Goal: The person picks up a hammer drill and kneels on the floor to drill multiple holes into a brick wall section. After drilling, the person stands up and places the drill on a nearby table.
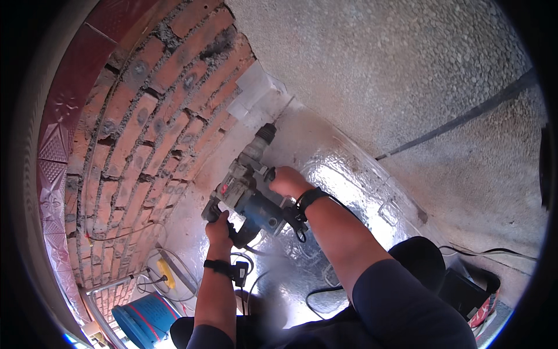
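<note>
A grey and dark rotary hammer drill (239, 185) is held in both my hands. My left hand (218, 231) is closed around its rear handle. My right hand (289, 182) grips the side handle behind the chuck (265, 134). A thin drill bit (285, 109) points up and away to the pale base where the brick wall (139, 122) meets the pebbled wall (372, 70). Whether the tip touches that surface I cannot tell. Black straps with small devices sit on both my wrists, and cables hang below the drill.
Shiny silver sheeting (343, 174) covers the floor around the drill. At the lower left stand a blue bucket (145, 319) and a metal frame, with a yellow object (166, 273) among cables. A dark open case (465, 291) lies at the lower right. Black cables (491, 251) run along the right wall.
</note>
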`<control>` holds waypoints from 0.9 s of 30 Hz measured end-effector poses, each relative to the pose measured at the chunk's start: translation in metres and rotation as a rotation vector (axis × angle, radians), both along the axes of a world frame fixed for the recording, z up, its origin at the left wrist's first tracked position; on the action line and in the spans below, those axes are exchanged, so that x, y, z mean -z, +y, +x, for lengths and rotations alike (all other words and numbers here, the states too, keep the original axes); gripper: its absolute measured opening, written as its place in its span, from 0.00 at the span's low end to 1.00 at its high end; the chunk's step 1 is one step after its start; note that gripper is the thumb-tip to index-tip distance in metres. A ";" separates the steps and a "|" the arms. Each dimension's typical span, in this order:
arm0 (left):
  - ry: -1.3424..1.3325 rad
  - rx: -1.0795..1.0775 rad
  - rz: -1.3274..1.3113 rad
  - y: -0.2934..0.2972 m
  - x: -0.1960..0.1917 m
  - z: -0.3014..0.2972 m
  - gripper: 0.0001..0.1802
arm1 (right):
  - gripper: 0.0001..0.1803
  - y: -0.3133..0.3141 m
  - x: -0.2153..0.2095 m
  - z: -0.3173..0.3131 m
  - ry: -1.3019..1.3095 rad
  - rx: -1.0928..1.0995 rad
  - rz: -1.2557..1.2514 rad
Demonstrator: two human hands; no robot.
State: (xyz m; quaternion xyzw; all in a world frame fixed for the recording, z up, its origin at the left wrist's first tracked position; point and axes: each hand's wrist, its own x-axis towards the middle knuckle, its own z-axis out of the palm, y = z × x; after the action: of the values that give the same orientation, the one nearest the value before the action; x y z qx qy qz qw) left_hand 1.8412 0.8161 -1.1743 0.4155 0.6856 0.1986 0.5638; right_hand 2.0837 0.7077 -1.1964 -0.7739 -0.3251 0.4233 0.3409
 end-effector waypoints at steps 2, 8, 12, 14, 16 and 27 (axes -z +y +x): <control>-0.028 -0.028 0.036 0.001 -0.001 0.005 0.10 | 0.11 0.003 -0.007 0.004 0.006 0.003 -0.009; -0.038 -0.046 0.015 -0.002 -0.004 -0.011 0.09 | 0.09 0.001 -0.007 -0.014 -0.084 0.049 -0.018; -0.041 -0.016 0.074 0.010 -0.006 -0.025 0.09 | 0.10 0.007 -0.026 -0.019 0.019 -0.030 -0.085; -0.032 -0.018 0.080 0.009 -0.008 -0.042 0.10 | 0.10 0.007 -0.036 -0.033 0.004 -0.036 -0.077; 0.022 -0.050 0.075 0.007 -0.011 -0.057 0.10 | 0.11 0.009 -0.036 -0.054 -0.005 -0.036 -0.081; -0.005 -0.036 0.065 0.004 -0.035 -0.108 0.10 | 0.12 0.007 -0.042 -0.108 0.043 0.032 -0.074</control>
State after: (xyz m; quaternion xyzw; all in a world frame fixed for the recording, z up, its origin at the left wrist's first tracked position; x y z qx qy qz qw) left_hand 1.7330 0.8204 -1.1394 0.4208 0.6845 0.2320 0.5482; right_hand 1.9757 0.7151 -1.1547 -0.7817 -0.2896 0.4460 0.3257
